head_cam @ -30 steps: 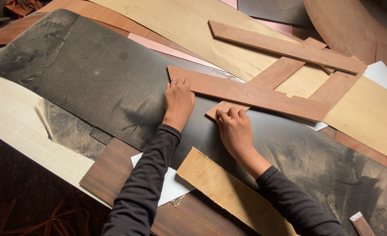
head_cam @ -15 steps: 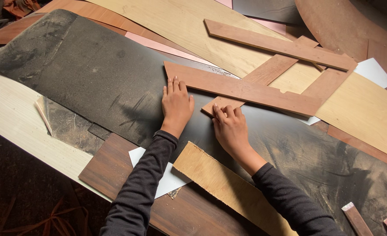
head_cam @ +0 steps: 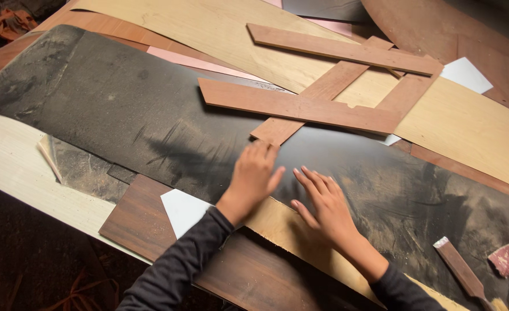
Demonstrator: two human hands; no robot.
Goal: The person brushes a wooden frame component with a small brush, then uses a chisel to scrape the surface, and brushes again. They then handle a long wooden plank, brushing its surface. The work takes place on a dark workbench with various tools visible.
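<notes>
Both hands, left hand (head_cam: 253,178) blurred and right hand (head_cam: 323,201), lie flat, grip released, on the dark sheet (head_cam: 122,109).

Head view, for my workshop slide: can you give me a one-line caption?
Both hands, left and right, lie flat on a dusty black sheet below a frame of reddish strips.
</notes>
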